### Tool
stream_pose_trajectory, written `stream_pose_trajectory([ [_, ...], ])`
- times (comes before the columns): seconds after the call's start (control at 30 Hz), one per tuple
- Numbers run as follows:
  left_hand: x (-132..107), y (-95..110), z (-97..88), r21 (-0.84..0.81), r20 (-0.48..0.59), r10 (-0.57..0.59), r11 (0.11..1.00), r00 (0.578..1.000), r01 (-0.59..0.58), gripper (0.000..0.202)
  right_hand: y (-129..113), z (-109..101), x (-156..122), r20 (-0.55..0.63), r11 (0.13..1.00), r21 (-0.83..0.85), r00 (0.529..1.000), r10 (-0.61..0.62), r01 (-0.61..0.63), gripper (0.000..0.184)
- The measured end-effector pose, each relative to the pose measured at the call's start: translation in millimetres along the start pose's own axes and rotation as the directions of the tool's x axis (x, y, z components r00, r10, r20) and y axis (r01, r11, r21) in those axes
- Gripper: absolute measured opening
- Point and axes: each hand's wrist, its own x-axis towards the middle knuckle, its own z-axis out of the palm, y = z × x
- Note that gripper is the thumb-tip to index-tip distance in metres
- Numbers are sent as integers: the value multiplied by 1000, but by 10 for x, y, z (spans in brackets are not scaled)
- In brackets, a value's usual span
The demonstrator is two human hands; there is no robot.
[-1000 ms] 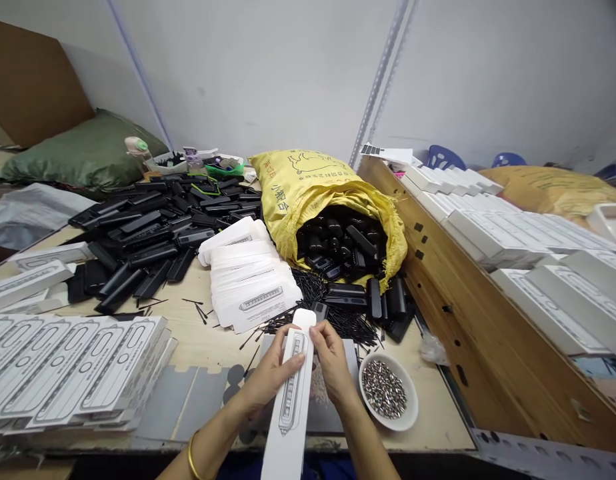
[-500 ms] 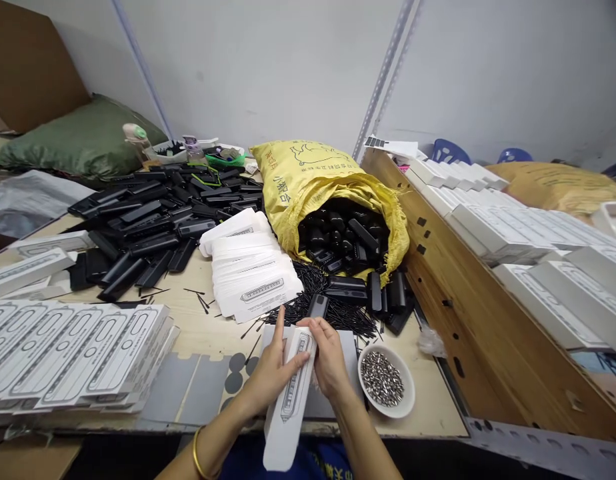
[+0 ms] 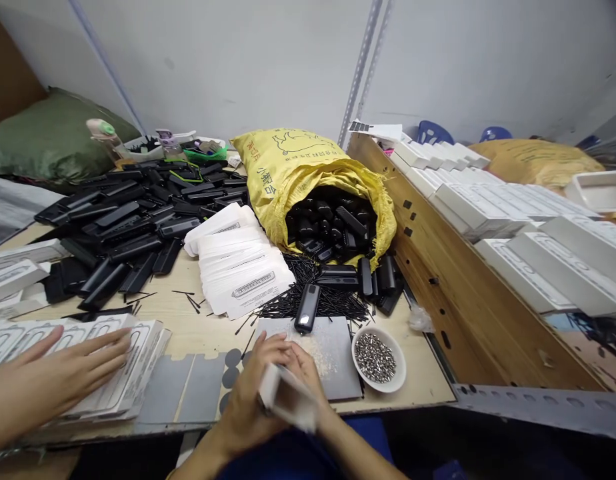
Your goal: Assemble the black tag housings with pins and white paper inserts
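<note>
Left hand (image 3: 249, 400) and right hand (image 3: 306, 371) clasp one white box (image 3: 287, 403).

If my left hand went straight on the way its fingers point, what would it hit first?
Probably the grey mat just beyond it, then the black device lying at its far edge. The left hand grips a blurred white box, so the exact line is uncertain.

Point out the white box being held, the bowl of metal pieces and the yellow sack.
white box (image 3: 287, 400), head view, its blurred upper face.
bowl (image 3: 385, 387), head view, its near rim.
yellow sack (image 3: 293, 175), head view, its printed side.
</note>
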Motion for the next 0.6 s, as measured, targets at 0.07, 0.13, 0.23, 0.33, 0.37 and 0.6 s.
stream_pose_trajectory([
  [0.07,88,-1,-71,49,-137,-291,953,947,300,56,-16,-137,160,157,862,-442,968,-198,248,29],
  [0.13,190,-48,-133,111,-216,-460,865,861,490,65,-21,-331,405,301,562,-730,921,-246,389,47],
  [0.23,282,-185,-160,222,-131,-397,881,908,417,64,-54,-598,774,543,297,-758,814,-206,581,42],
  [0.33,303,-302,-128,279,-57,-374,884,926,374,58,-206,-759,970,430,509,-676,846,-315,533,39],
  [0.37,314,-312,-112,286,-47,-386,878,921,383,58,-282,-786,991,279,654,-605,890,-360,454,41],
  [0.6,575,-36,34,207,2,-333,923,943,325,56,-607,-687,844,-46,978,65,979,-197,200,44],
])
